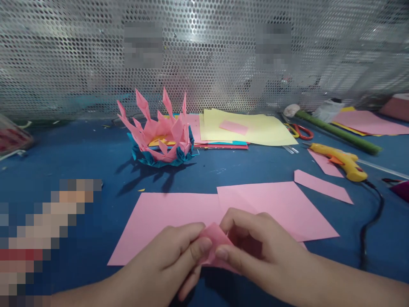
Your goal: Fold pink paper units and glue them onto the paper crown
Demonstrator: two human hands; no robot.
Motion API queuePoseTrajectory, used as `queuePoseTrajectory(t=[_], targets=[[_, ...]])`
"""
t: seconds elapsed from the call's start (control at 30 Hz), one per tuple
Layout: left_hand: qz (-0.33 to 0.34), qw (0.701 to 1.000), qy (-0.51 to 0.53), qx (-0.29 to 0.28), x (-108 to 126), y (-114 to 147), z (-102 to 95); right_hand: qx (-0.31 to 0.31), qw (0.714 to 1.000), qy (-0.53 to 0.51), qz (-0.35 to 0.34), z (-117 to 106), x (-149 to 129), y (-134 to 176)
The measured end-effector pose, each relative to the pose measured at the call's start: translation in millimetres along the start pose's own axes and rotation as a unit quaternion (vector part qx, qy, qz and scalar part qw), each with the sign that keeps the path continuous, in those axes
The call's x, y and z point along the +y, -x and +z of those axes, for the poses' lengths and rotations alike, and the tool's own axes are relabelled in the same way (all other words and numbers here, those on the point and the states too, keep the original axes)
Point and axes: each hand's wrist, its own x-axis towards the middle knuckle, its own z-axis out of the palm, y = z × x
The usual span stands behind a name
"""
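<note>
Between my two hands is a small folded piece of pink paper (214, 238), held just above the near side of the table. My left hand (179, 251) pinches its left part, the thumb lying on top. My right hand (258, 243) grips the right part with thumb and bent fingers; some of its fingertips are hidden behind the paper. Beneath and beyond the hands lie two flat pink sheets, a left sheet (153, 217) and a right sheet (281, 204) that overlaps it.
A pink and blue folded-paper ring (162, 149) with upright points stands behind. Yellow sheets (252, 128) lie on a paper stack beside it. At right are a yellow glue gun (341, 160) with a cord, pink strips (322, 186), red-handled scissors (303, 132) and a green stem (338, 130). Perforated metal forms the back.
</note>
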Motion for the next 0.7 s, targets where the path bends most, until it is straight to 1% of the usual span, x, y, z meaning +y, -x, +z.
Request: queuePoseTrajectory(t=[0.1, 0.23, 0.3, 0.37, 0.43, 0.47, 0.5, 0.53, 0.6, 0.67, 0.7], targets=[[0.011, 1.0, 0.013, 0.002, 2.2, -2.9, -2.6, 0.009, 0.999, -0.024, 0.024, -0.3, 1.5, -0.6], [0.057, 0.997, -0.05, 0.028, 4.2, -3.7, -2.9, 0.006, 0.996, -0.062, 0.068, 0.5, 1.1, -1.3], [0.053, 0.994, -0.089, 0.04, 3.8, -3.6, -2.3, 0.01, 0.995, -0.063, 0.078, 1.2, 0.3, -1.3], [0.041, 0.992, -0.115, 0.041, 2.9, -3.6, -1.7, 0.015, 0.995, -0.061, 0.083, 1.0, -0.1, -1.2], [0.036, 0.99, -0.128, 0.041, 2.3, -3.8, -1.3, 0.01, 0.996, -0.042, 0.074, -0.3, 0.4, -0.9], [0.037, 0.989, -0.134, 0.042, 2.0, -3.8, -1.1, 0.011, 0.999, -0.012, 0.051, -1.2, 0.9, -0.6], [0.04, 0.988, -0.141, 0.044, 1.7, -3.6, -1.0, 0.018, 0.999, 0.033, 0.013, -2.1, 1.5, -0.2], [0.043, 0.987, -0.15, 0.044, 1.3, -3.2, -0.6, 0.03, 0.995, 0.087, -0.04, -2.9, 2.0, 0.3], [0.046, 0.984, -0.169, 0.032, -0.3, -1.5, 0.6, 0.058, 0.97, 0.183, -0.15, -3.3, 2.5, 1.4], [0.048, 0.979, -0.195, 0.022, -2.4, 1.1, 2.5, 0.07, 0.95, 0.216, -0.216, -2.2, 1.9, 2.2], [0.05, 0.976, -0.212, 0.021, -3.5, 2.4, 3.6, 0.067, 0.949, 0.209, -0.228, -1.2, 1.2, 2.6]])
